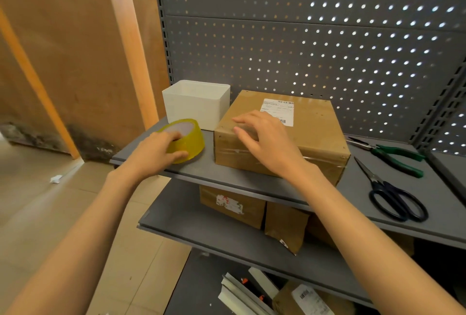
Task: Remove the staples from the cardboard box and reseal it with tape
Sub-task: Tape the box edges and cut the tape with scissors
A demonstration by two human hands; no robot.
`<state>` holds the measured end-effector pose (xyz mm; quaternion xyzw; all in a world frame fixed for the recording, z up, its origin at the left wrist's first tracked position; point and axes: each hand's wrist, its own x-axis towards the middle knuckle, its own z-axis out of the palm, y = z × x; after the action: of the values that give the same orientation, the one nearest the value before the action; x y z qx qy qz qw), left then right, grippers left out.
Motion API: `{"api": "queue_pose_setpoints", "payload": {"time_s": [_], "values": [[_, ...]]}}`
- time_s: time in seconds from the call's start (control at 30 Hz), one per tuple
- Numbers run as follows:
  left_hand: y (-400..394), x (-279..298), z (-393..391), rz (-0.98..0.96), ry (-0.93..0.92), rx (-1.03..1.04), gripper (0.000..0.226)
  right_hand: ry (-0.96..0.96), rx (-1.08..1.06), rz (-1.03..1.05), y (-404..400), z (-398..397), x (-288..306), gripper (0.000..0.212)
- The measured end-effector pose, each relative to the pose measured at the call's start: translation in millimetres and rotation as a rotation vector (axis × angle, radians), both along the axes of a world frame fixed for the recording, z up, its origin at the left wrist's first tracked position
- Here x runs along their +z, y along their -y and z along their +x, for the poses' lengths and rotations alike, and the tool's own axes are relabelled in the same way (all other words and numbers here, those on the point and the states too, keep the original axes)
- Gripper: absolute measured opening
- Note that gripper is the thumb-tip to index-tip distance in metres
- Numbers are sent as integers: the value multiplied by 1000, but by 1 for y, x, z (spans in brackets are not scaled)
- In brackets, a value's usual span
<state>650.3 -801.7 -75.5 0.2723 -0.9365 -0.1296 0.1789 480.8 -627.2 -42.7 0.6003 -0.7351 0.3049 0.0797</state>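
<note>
A brown cardboard box point(312, 133) with a white shipping label sits on the grey upper shelf point(277, 183), clear tape showing across its front face. My right hand point(267, 140) hovers over the box's near left corner with fingers spread and relaxed, holding nothing. To the left of the box lies a yellowish roll of tape point(187, 139) flat on the shelf. My left hand point(156, 149) grips the roll, fingers reaching into its core and the thumb on its outer side.
A white plastic bin point(196, 104) stands behind the tape roll. Green-handled pliers point(396, 154) and black scissors point(393, 196) lie on the shelf right of the box. Lower shelves hold more cardboard boxes point(232, 205). A grey pegboard point(315, 37) backs the shelf.
</note>
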Motion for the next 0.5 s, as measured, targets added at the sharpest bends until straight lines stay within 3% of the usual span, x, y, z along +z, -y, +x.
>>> {"api": "queue_pose_setpoints", "payload": {"time_s": [0.1,0.27,0.37,0.5], "values": [[-20,14,4,144,-299,-5,28,100,41,-97,-5,5,6,27],[-71,37,5,435,-636,-23,28,303,204,-217,-11,27,27,32],[-97,43,7,598,-741,-60,30,328,297,-244,-15,36,36,34],[-120,45,8,663,-758,-107,31,332,346,-224,-20,41,40,31]]}}
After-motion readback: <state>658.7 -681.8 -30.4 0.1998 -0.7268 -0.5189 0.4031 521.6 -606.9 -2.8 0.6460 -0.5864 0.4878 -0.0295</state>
